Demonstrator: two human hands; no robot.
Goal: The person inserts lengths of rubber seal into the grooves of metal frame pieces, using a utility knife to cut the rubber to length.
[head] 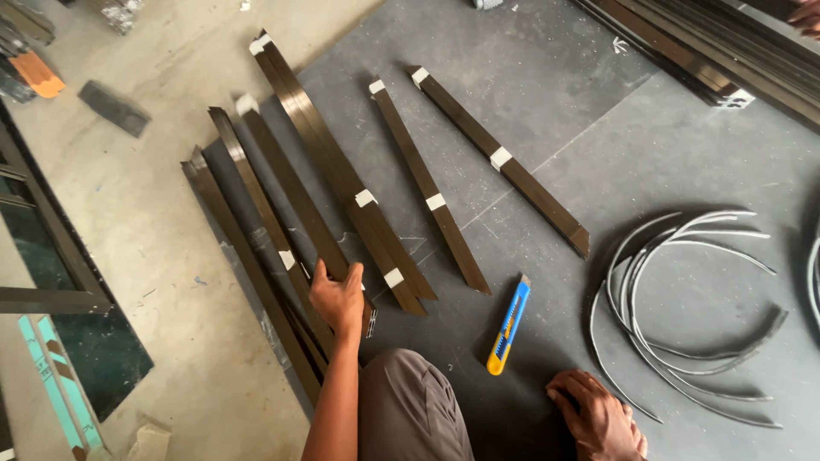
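Here, a dark metal strip (295, 226) lies slanted on the grey mat (666, 162), and your left hand (338, 299) grasps its near end, fingers curled over the edge. Similar dark strips with white tape bands fan out beside it, one bundle (342, 171) just to its right. Your right hand (602, 418) rests loosely on the mat, released, holding nothing. A blue and yellow utility knife (509, 324) lies between your hands, near curved grey rubber strips (683, 316).

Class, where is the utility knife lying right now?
The utility knife lies on the grey mat, between the dark metal strips and the right hand.
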